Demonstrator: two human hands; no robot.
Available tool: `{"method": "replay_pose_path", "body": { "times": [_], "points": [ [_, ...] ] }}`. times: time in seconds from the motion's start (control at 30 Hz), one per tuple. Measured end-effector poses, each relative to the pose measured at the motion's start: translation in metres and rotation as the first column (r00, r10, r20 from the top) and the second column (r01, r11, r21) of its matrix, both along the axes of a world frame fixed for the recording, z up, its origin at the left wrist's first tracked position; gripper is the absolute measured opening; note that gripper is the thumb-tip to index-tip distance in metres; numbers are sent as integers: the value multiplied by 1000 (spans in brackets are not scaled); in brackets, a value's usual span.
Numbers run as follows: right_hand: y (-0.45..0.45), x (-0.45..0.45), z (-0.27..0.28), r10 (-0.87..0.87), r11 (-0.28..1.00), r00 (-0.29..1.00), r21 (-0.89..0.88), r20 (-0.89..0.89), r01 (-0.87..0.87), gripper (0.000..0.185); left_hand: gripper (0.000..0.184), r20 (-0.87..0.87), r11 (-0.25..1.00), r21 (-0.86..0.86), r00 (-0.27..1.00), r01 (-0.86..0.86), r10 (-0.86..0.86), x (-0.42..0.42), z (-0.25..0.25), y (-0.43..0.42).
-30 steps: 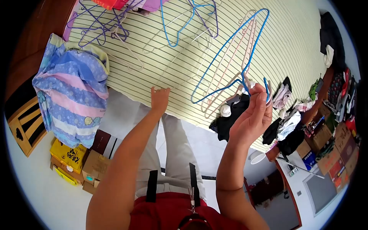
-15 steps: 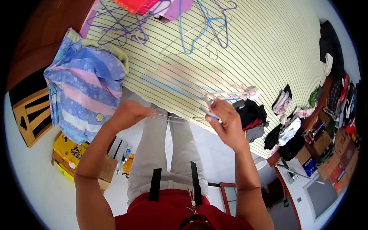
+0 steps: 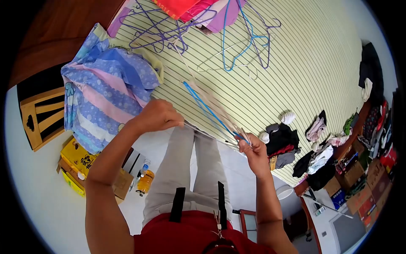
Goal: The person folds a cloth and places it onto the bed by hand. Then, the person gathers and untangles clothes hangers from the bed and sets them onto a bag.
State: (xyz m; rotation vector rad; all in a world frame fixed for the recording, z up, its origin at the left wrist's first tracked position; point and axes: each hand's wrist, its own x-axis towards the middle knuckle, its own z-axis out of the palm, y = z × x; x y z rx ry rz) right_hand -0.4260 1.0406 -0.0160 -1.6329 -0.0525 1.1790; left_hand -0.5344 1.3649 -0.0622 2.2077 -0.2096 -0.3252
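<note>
"Holding what, that right hand (image 3: 256, 152)?"

"One end of a blue hanger (image 3: 207, 106) and some pale hangers (image 3: 220, 108), fingers closed round them. They slant out toward the far left, over the striped sheet (image 3: 304, 76)."

"And the left hand (image 3: 158, 116)?"

"Fingers curled, thumb and fingertips pressed together on a thin wire (image 3: 196, 128). It runs off to the right, toward the other hand, but it's so fine against the sheet's near edge that I can't make out its whole shape."

"How close are the hands to that edge?"

"Both are right by it. On the near side, below, come the grey trousers (image 3: 169, 165) and the pale floor (image 3: 232, 182)."

"Any room to swing left?"

"Tight there. A bunched blue cloth (image 3: 112, 91) with pink bands sits just beside the left hand, overlapping the sheet's left edge."

"To the right?"

"Tight too. A dark heap of clothes (image 3: 281, 137) lies at the near edge, just beside the right hand."

"And the far side?"

"Purple hangers (image 3: 158, 29) lie tangled at the far left, next to a red item (image 3: 177, 6). Right of those is a second blue hanger (image 3: 252, 36), and from there a broad stretch of stripes opens toward the far right"
</note>
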Motion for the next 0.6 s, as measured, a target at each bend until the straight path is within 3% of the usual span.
{"method": "replay_pose_path", "body": {
  "times": [0.1, 0.2, 0.23, 0.27, 0.3, 0.33, 0.37, 0.47, 0.53, 0.6],
  "points": [
    [8, -4, -3, 67, 991, 997, 110, 47, -72, 15, 10, -25, 998, -34, 998, -61, 60, 0, -18, 7],
    [22, -2, 4, 186, 978, 971, 65, 149, -197, 18, 10, -114, 998, -47, 992, -52, 47, 6, -30, 18],
    [26, 3, 2, 245, 963, 930, 45, 273, -266, 23, 9, -138, 997, -61, 990, -43, 34, 8, -38, 18],
    [27, 3, 0, 203, 978, 946, 1, 254, -210, 25, 9, -163, 996, -78, 986, -35, 22, 11, -48, 18],
    [28, 3, -1, 160, 987, 958, -47, 238, -153, 28, 12, -138, 959, -144, 965, -244, 225, 12, -64, 16],
    [29, 3, -2, 115, 991, 968, -97, 224, -95, 30, 15, -127, 873, -214, 899, -438, 420, 13, -85, 13],
    [38, 0, -1, 3, 993, 948, -109, 318, 34, 34, 19, -132, 744, -282, 793, -605, 595, 13, -108, 12],
    [37, 0, -1, -131, 951, 970, -249, 206, 181, 34, 39, -233, 637, 66, 609, -768, 758, 16, -180, 16],
    [41, -5, -4, -215, 934, 959, -250, 183, 257, 32, 49, -440, 514, 26, 452, -858, 776, 14, -231, -2],
    [43, -8, -7, -281, 916, 948, -253, 149, 311, 31, 59, -608, 376, -36, 319, -926, 727, 24, -248, -19]
  ]
}}
